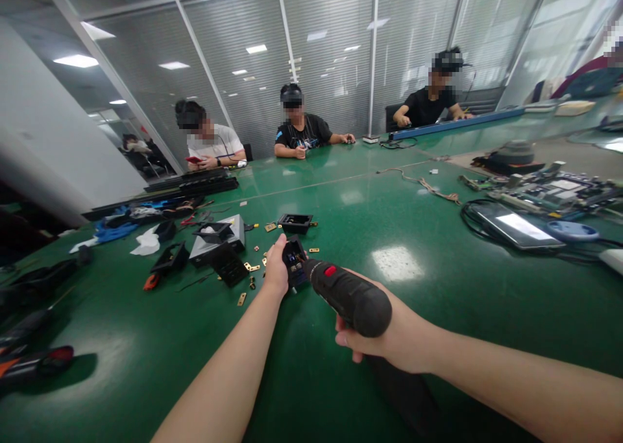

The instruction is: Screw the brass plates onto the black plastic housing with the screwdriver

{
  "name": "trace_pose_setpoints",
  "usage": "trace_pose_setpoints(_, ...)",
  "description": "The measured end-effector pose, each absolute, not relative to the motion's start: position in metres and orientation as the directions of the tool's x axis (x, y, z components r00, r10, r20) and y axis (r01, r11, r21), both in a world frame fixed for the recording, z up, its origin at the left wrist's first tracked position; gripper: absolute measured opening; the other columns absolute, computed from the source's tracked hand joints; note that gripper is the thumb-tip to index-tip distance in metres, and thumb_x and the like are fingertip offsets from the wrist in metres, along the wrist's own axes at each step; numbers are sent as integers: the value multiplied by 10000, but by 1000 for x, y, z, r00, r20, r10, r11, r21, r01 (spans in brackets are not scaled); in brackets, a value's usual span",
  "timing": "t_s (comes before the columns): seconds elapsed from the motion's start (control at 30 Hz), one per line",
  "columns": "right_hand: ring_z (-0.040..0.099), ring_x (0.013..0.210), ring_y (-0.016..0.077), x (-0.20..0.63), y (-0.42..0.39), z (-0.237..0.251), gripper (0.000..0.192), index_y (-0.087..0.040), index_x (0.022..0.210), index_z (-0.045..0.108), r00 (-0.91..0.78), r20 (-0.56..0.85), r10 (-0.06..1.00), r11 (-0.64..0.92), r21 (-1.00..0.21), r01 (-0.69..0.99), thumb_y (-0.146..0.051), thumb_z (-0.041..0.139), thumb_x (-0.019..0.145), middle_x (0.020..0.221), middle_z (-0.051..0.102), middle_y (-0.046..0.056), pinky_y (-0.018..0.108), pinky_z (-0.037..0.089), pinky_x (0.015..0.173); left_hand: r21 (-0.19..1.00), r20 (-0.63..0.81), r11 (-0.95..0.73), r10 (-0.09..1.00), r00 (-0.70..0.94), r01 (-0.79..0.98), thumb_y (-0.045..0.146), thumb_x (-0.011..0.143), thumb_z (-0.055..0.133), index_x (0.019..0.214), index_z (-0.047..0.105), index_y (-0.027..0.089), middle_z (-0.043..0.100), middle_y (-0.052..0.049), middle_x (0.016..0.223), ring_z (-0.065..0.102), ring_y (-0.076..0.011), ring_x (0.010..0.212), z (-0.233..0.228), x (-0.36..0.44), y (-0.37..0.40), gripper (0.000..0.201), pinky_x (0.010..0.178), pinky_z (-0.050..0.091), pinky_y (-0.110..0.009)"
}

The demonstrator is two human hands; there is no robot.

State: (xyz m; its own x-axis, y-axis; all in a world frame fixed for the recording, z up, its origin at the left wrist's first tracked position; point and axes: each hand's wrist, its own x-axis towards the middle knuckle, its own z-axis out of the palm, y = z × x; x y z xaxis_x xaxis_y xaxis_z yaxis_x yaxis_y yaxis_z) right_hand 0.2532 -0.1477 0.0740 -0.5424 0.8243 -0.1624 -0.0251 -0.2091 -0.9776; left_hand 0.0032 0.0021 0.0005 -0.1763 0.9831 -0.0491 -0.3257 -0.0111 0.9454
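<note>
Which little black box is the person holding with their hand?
The box under the screwdriver tip, steadied by the left hand. The other box lies farther back on the table, untouched.

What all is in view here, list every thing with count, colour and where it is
electric screwdriver: one, black with a red button, in the right hand, tip at the small module
small module: one, black, held at table centre by the left hand
open tray: one, black, just beyond the module
brass plates: several, gold, scattered left of the module
grey box: one, left of centre, black parts on and around it
tablet: one, dark with a bright screen, right side
table: one, green
seated people: three, at the far edge
left hand: one, gripping the module
right hand: one, wrapped round the screwdriver
</note>
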Motion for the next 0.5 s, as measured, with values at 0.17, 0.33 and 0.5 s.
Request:
trace_pose_setpoints(0.17,761,605,161,255,-148,76,1119,-242,1792,475,-548,-165,820,-214,-977,-25,-190,982,796,922,779,-54,287,622,576,941,-54,-10,982,-180,-338,837,838,938,989,690,228,819,-88,798,793,-270,672,-1,3,3,674,659,656,-386)
trace_pose_setpoints(0.33,769,605,169,256,-148,75,1048,-255,1744,521,-559,-131,818,-180,-983,-33,-201,987,807,930,786,-45,292,622,568,939,-65,-3,981,-183,-345,835,854,934,977,697,226,815,-83,791,798,-270,681,0,3,2,665,663,656,-385)
trace_pose_setpoints(0.5,760,601,166,256,-148,72,1052,-248,1736,519,-556,-149,818,-200,-979,-31,-225,987,794,931,779,-45,283,609,562,942,-53,-9,983,-173,-335,866,834,928,954,703,225,817,-89,789,803,-270,695,-1,3,2,690,675,661,-385)
